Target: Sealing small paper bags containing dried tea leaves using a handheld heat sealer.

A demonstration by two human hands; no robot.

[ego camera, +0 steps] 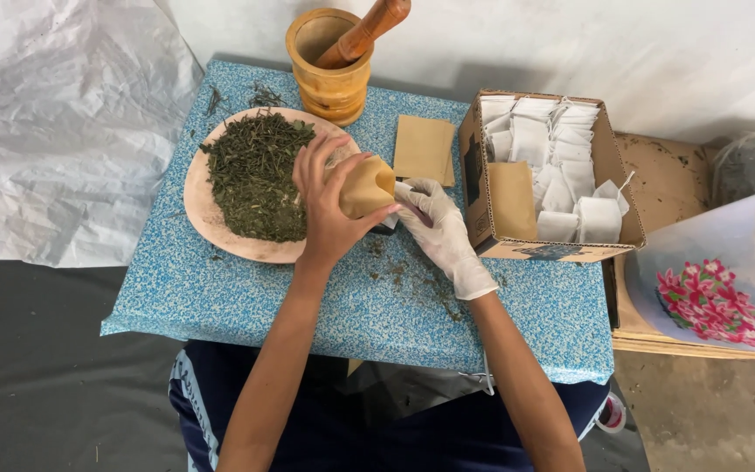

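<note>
The left hand (329, 210), bare, wraps around a brown paper pouch (367, 186) and holds it up just above the middle of the bench (220, 297), over the right rim of the round plate (207, 223). The right hand (443, 232), in a white glove, pinches narrow at the pouch's right side; what sits between its fingertips is too small to tell.

The plate lies toward the left edge of the bench, heaped with dried green leaves (259, 175). A wooden mortar (329, 74) with a pestle (364, 31) stands at the far edge, just behind the plate. A flat brown pouch (424, 149) lies between the mortar and the cardboard box (482, 188), which sits at the right edge, partly overhanging it, and holds white filter bags (561, 149) and another brown pouch (513, 199). Loose leaf bits scatter on the blue speckled cover under the hands.

Open bench runs along the near edge, from the near-left corner to the near-right one. Beyond the right edge stands a plastic tub with pink flowers (718, 293).
</note>
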